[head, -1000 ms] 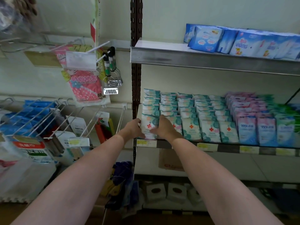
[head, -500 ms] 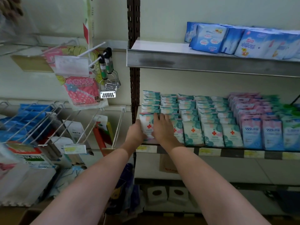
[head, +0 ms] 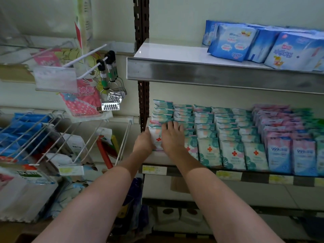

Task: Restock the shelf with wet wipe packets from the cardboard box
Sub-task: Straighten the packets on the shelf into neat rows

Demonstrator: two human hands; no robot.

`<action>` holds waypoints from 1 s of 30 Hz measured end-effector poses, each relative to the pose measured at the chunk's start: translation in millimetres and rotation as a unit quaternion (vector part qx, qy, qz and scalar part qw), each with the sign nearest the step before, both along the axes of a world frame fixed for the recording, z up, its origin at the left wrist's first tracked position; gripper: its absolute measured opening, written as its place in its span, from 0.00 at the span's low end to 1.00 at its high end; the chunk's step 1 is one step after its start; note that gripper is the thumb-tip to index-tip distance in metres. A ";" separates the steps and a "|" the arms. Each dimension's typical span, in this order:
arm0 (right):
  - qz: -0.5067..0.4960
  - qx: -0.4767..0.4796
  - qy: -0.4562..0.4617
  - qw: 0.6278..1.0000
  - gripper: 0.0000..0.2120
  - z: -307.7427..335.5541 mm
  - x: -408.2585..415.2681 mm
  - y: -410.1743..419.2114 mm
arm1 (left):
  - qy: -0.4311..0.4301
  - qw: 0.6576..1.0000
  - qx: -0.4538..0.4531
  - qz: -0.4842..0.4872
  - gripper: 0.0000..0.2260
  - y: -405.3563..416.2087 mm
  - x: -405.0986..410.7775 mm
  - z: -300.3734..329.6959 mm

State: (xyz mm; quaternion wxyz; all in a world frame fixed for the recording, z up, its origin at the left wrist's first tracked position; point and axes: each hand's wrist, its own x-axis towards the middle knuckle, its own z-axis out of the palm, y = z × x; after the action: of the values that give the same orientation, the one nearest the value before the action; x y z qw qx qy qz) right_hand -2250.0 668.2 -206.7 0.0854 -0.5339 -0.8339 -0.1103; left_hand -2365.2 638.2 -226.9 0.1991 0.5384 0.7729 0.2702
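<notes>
Sitting between both hands [head: 158, 140]: front wipe packet [head: 156, 136].

"99.9" on blue wipe packets [head: 279, 156]

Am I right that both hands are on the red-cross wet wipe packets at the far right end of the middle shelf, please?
Not quite: the head view shows the left hand and right hand on the red-cross wet wipe packets at the far left end of the middle shelf, beside the brown upright post. The rest is right.
</notes>
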 end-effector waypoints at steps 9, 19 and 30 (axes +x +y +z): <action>0.052 -0.113 -0.052 0.991 0.32 20.4 23.2 2.5 | -0.022 0.992 -0.109 -0.054 0.29 -15.7 -5.5 20.6; 0.056 -0.090 0.034 0.994 0.31 16.6 50.2 -30.7 | -0.083 0.996 0.035 0.024 0.24 -38.0 8.4 27.8; 0.024 -0.086 0.041 0.995 0.31 9.7 82.5 -38.4 | 0.197 0.962 0.021 -0.190 0.46 -32.5 19.6 6.0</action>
State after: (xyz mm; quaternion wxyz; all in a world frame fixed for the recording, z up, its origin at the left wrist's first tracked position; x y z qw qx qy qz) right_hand -2167.5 629.8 -197.0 0.0755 -0.5234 -0.8486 -0.0143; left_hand -2345.6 605.7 -220.8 0.0793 0.7219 0.6746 0.1324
